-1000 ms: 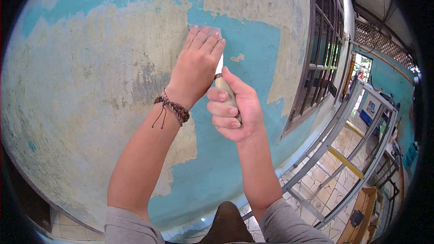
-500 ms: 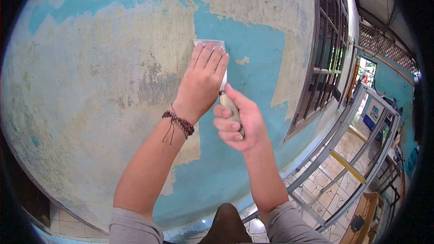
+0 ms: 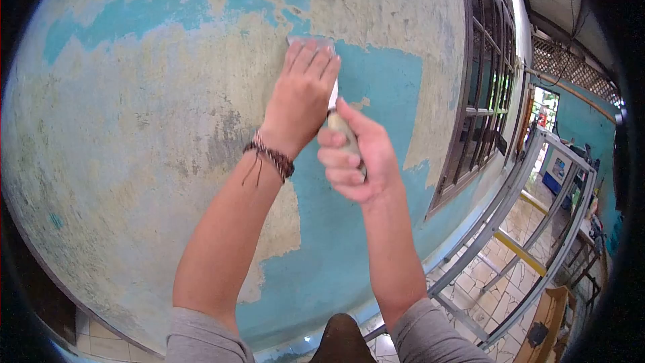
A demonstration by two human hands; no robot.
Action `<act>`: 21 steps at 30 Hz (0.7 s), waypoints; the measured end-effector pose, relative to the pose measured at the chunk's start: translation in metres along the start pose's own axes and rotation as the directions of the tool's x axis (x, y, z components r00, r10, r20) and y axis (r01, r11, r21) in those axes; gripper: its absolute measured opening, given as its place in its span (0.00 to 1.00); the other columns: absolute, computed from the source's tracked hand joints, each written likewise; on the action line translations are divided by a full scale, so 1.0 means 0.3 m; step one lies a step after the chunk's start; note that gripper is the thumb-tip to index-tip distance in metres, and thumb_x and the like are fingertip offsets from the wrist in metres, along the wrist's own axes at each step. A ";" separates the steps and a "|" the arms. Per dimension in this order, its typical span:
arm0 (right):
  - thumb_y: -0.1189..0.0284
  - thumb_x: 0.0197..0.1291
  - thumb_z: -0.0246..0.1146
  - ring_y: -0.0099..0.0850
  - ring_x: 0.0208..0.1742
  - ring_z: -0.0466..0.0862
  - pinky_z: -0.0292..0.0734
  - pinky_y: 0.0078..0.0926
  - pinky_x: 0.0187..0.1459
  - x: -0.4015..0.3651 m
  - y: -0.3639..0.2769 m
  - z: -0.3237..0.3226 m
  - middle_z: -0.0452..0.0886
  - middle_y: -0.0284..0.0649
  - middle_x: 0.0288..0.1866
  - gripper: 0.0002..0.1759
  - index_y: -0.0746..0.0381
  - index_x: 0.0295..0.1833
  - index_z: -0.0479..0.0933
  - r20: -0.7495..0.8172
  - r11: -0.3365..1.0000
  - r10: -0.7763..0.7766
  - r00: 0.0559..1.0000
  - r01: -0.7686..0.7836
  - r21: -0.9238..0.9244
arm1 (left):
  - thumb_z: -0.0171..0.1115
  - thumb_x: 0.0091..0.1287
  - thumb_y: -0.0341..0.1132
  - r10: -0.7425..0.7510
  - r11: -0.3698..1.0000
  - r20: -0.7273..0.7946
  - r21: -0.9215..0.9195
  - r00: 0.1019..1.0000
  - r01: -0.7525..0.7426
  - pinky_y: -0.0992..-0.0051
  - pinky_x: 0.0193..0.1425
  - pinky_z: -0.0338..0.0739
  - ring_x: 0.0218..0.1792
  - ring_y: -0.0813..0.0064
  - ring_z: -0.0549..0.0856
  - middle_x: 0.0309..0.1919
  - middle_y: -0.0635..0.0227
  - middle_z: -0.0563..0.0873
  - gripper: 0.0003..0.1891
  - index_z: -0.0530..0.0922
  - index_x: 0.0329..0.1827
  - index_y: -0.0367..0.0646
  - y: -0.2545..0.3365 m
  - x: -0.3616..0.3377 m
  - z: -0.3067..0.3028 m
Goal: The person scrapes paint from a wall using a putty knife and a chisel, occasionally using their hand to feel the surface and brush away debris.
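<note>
A paint scraper (image 3: 333,96) with a wide metal blade and a pale handle is held against the wall. My right hand (image 3: 363,154) is wrapped round its handle, thumb pointing up along it. My left hand (image 3: 302,97) lies flat over the blade with its fingers stretched out, pressing on it and hiding most of it. The blade edge touches the wall near the top of a blue paint patch (image 3: 386,87). Left of it spreads bare, stained plaster (image 3: 168,94). A braided bracelet (image 3: 272,159) circles my left wrist.
A barred window (image 3: 480,94) is set in the wall to the right. A metal ladder (image 3: 494,228) with yellow parts stands at the lower right on the tiled floor (image 3: 463,296). Near it lies a cardboard box (image 3: 541,326). My knee (image 3: 341,339) shows at the bottom.
Both hands and the scraper have moved up along the wall together. The blade is now near the upper edge of the blue patch. My hold on it looks the same.
</note>
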State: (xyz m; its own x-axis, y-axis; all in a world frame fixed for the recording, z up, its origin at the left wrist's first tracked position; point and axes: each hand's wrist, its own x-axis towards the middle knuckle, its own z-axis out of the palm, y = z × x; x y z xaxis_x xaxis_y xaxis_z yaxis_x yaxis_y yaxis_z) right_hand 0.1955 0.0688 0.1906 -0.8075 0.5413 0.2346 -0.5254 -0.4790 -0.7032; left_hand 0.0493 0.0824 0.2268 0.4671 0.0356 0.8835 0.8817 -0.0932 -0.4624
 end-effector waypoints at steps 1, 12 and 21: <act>0.45 0.73 0.46 0.18 0.06 0.51 0.49 0.15 0.06 0.002 -0.015 0.015 0.58 0.28 0.11 0.31 0.57 0.24 0.65 0.016 1.000 -0.007 1.000 0.007 0.000 | 0.60 0.57 0.26 -0.005 1.000 -0.003 0.004 1.000 0.005 0.54 0.76 0.62 0.65 0.53 0.75 0.60 0.55 0.80 0.23 0.78 0.58 0.36 -0.004 0.019 -0.005; 0.46 0.74 0.47 0.18 0.07 0.52 0.48 0.14 0.06 -0.002 -0.023 0.036 0.57 0.27 0.11 0.30 0.56 0.23 0.65 -0.044 0.997 -0.035 0.998 0.032 -0.075 | 0.60 0.56 0.25 -0.013 1.000 0.015 -0.008 1.000 0.013 0.54 0.76 0.62 0.66 0.53 0.74 0.60 0.54 0.80 0.24 0.78 0.59 0.36 -0.002 0.026 -0.010; 0.56 0.75 0.50 0.16 0.14 0.63 0.52 0.14 0.08 0.013 -0.021 -0.039 0.70 0.30 0.24 0.13 0.53 0.41 0.65 0.152 0.999 -0.011 0.988 0.006 0.033 | 0.60 0.57 0.27 -0.015 1.000 -0.007 0.011 1.000 0.015 0.54 0.76 0.62 0.66 0.53 0.75 0.60 0.53 0.81 0.23 0.79 0.58 0.37 -0.010 0.019 0.001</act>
State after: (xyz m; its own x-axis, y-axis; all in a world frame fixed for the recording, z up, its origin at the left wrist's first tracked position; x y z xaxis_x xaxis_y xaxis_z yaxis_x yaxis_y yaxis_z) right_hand 0.1988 0.0821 0.1882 -0.8332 0.4349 0.3416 -0.5386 -0.4981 -0.6796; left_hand 0.0493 0.0831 0.2333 0.4533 0.0303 0.8908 0.8893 -0.0821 -0.4498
